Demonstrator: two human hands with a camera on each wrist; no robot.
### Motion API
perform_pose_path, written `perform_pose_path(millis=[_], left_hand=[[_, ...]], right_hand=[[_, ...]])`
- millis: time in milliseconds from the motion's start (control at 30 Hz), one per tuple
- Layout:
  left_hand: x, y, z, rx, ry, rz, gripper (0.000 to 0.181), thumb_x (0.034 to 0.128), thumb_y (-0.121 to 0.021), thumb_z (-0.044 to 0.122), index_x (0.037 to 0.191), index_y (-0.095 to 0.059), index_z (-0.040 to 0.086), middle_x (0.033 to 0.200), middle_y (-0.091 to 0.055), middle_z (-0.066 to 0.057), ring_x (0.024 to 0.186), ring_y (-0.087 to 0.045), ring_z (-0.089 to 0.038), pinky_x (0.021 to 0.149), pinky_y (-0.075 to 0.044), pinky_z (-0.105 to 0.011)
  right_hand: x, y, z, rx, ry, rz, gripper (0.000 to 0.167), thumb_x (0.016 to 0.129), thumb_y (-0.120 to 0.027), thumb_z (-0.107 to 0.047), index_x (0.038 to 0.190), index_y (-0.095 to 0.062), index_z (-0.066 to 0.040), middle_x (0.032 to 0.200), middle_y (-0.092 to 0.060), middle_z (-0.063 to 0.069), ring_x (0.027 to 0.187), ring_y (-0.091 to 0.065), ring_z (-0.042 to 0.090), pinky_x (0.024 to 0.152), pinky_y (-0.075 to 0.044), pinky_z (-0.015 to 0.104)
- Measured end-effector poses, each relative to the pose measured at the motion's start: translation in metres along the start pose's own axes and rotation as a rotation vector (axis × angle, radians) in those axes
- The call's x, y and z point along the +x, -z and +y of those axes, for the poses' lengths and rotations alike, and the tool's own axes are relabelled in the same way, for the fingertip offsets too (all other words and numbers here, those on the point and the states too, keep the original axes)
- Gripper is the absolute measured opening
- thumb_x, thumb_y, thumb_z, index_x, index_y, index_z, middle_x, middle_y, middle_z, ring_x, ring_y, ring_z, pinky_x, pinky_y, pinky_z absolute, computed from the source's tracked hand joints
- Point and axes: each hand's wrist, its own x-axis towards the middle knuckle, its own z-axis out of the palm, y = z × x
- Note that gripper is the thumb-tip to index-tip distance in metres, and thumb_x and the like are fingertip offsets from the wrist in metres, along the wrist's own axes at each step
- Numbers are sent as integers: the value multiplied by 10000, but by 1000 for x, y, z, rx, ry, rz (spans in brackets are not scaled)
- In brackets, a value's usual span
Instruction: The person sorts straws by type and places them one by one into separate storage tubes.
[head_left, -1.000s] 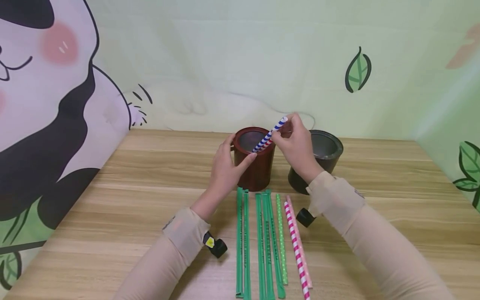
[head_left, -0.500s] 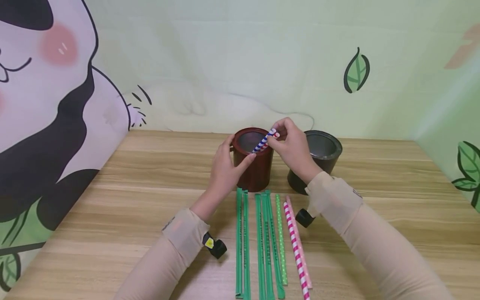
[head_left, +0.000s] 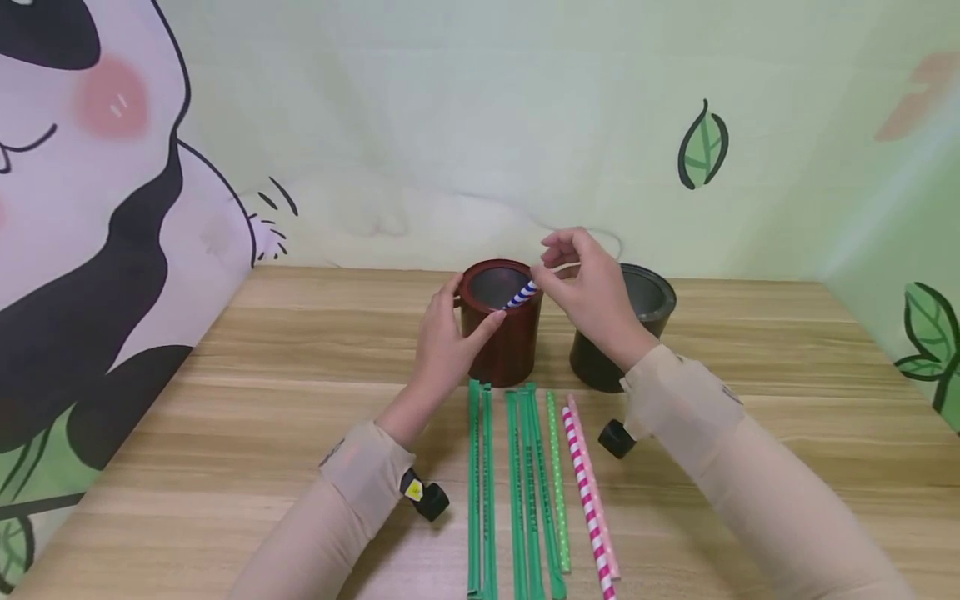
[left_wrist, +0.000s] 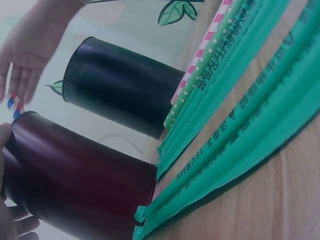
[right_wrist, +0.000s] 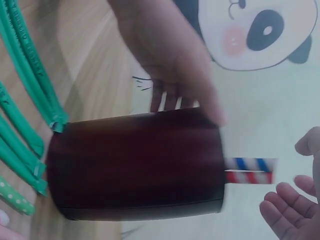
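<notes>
A dark red-brown cup stands upright in the head view, and my left hand grips its left side, the thumb at the rim. From its mouth leans a blue-and-white striped straw. In the right wrist view a red-and-white striped straw sticks out beside the blue one. My right hand is just above and right of the straw tops, its fingers loosely bent; the right wrist view shows a gap between that hand and both straws. The straws' lower parts are hidden inside the cup.
A black cup stands to the right, partly behind my right forearm. In front of the cups lie several green-wrapped straws, a green dotted straw, a pink-striped straw and a pale pink straw.
Both striped straws have gone lower into the red-brown cup. My right hand has let go of them, its fingers now spread more and slightly raised. The left hand keeps its hold on the cup.
</notes>
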Motion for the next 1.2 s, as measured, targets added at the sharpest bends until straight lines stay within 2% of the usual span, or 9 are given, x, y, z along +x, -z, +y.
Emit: perform_pose_path(millis=[267, 467, 567, 800, 1033, 1200], left_hand=[[0, -2, 0, 0, 0, -6, 803, 863, -667, 457, 1474, -327, 62, 1400, -484, -135, 1238, -505, -281, 1043, -434, -477], [1, -5, 0, -12, 7, -15, 806, 863, -660, 468, 1480, -319, 76, 1413, -472, -126, 1245, -496, -280, 1042, -433, -487], [2, -5, -1, -20, 10, -24, 810, 858, -668, 468, 1478, -321, 81, 1413, -468, -121, 1244, -495, -276, 1036, -439, -486], [8, 2, -3, -77, -4, -52, 826, 836, -714, 417, 1470, -317, 66, 1426, -429, -131, 1291, -442, -278, 1066, -410, -506], [15, 9, -4, -25, -75, -80, 846, 819, -737, 380, 1485, -310, 80, 1484, -369, -146, 1361, -384, -311, 1104, -370, -516], [17, 6, -4, -3, -68, -110, 834, 814, -747, 389, 1474, -341, 80, 1465, -408, -147, 1362, -391, -302, 1106, -366, -521]], right_hand=[[-15, 23, -19, -53, 31, 55, 341, 906, -615, -145, 1212, -531, -19, 1085, -624, 136, 1010, -596, 228, 873, -531, 407], [-35, 36, -22, -112, 22, 53, 268, 910, -602, -115, 1151, -552, -9, 1032, -629, 125, 907, -591, 192, 788, -506, 288], [-47, 41, -20, -142, -5, 10, 236, 913, -597, -115, 1121, -564, -7, 1019, -624, 113, 890, -592, 189, 779, -504, 272], [-73, 44, -6, -212, -114, -173, 215, 897, -633, -109, 1082, -586, -9, 991, -631, 113, 852, -602, 190, 748, -531, 278], [-93, 41, 11, -233, -143, -288, 180, 857, -673, -88, 1004, -623, 1, 879, -638, 76, 761, -570, 141, 678, -505, 230], [-104, 34, 21, -263, -152, -336, 176, 856, -664, -113, 998, -631, -13, 865, -607, 47, 765, -552, 119, 684, -496, 236]])
